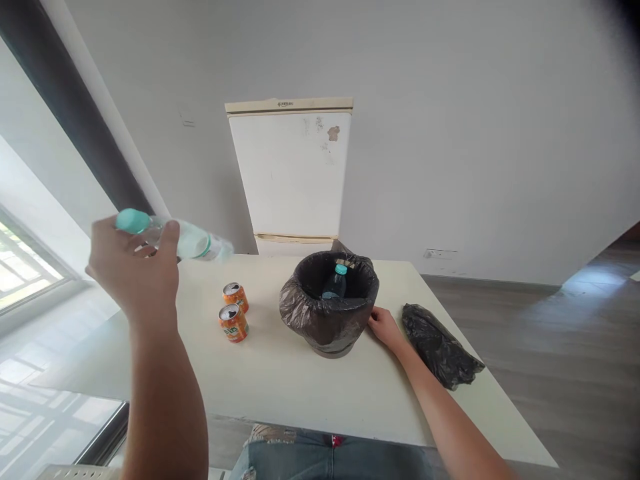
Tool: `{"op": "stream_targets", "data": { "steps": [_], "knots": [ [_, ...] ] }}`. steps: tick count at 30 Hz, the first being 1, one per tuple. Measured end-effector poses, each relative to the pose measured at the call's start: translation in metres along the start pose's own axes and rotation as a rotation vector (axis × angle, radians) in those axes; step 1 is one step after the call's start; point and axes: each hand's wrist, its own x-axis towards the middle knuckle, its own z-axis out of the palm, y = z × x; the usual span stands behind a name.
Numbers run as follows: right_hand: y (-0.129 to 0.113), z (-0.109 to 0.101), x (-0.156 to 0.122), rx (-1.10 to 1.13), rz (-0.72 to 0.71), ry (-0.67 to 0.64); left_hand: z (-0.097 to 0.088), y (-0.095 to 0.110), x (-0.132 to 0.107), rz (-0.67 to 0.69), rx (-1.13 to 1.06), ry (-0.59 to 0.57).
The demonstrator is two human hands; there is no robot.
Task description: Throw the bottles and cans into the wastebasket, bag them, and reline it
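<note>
My left hand is raised over the table's left side, its fingers wrapped round the neck end of a clear plastic bottle with a teal cap. The bottle lies nearly level in the air and its far end is blurred. A small trash bin lined with a black bag stands mid-table. Inside it a second teal-capped bottle leans upright. My right hand rests at the bin's right side with fingers curled in; whether they pinch the bag is hidden. Two orange drink cans stand left of the bin.
A crumpled black plastic bag lies on the white table near its right edge. Behind the table a white refrigerator stands against the grey wall. A window is at the far left.
</note>
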Motion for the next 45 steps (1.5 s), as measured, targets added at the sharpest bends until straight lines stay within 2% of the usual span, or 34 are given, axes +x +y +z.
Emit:
{"op": "stream_targets", "data": {
  "steps": [1,3,5,7,9,11,16,19,21,26,32,41,45],
  "knots": [
    [0.0,0.0,0.0,0.0,-0.002,0.0,-0.001,0.023,-0.003,0.062,-0.08,0.063],
    [0.0,0.0,0.0,-0.001,-0.003,-0.001,0.005,0.064,-0.012,0.136,-0.235,0.031],
    [-0.001,-0.001,0.0,-0.002,-0.002,-0.003,0.019,0.098,-0.025,0.142,-0.37,-0.206],
    [-0.002,-0.002,-0.001,-0.002,0.0,-0.004,0.04,0.121,-0.039,0.126,-0.453,-0.511],
    [-0.003,-0.002,-0.001,0.0,-0.001,-0.007,0.064,0.136,-0.055,0.129,-0.438,-0.808],
    [-0.004,-0.002,-0.002,0.003,-0.004,-0.01,0.087,0.143,-0.068,0.143,-0.368,-1.016],
    [-0.005,-0.003,-0.001,0.007,-0.015,-0.013,0.129,0.14,-0.09,0.239,-0.168,-1.245],
    [-0.004,-0.002,-0.001,0.01,-0.015,-0.014,0.142,0.133,-0.1,0.284,-0.167,-1.376],
    [-0.004,-0.002,-0.001,0.01,-0.011,-0.013,0.147,0.127,-0.106,0.304,-0.163,-1.422],
    [-0.003,-0.002,-0.001,0.005,-0.012,-0.01,0.148,0.122,-0.114,0.169,-0.102,-1.597],
    [-0.005,-0.003,-0.001,-0.002,-0.013,-0.004,0.145,0.126,-0.116,0.384,0.116,-1.618],
    [-0.005,-0.002,-0.001,0.002,-0.011,0.016,0.144,0.116,-0.113,0.496,0.295,-1.767],
    [-0.002,-0.001,0.0,0.0,-0.008,0.016,0.138,0.116,-0.107,0.481,0.259,-1.741]
  ]
}}
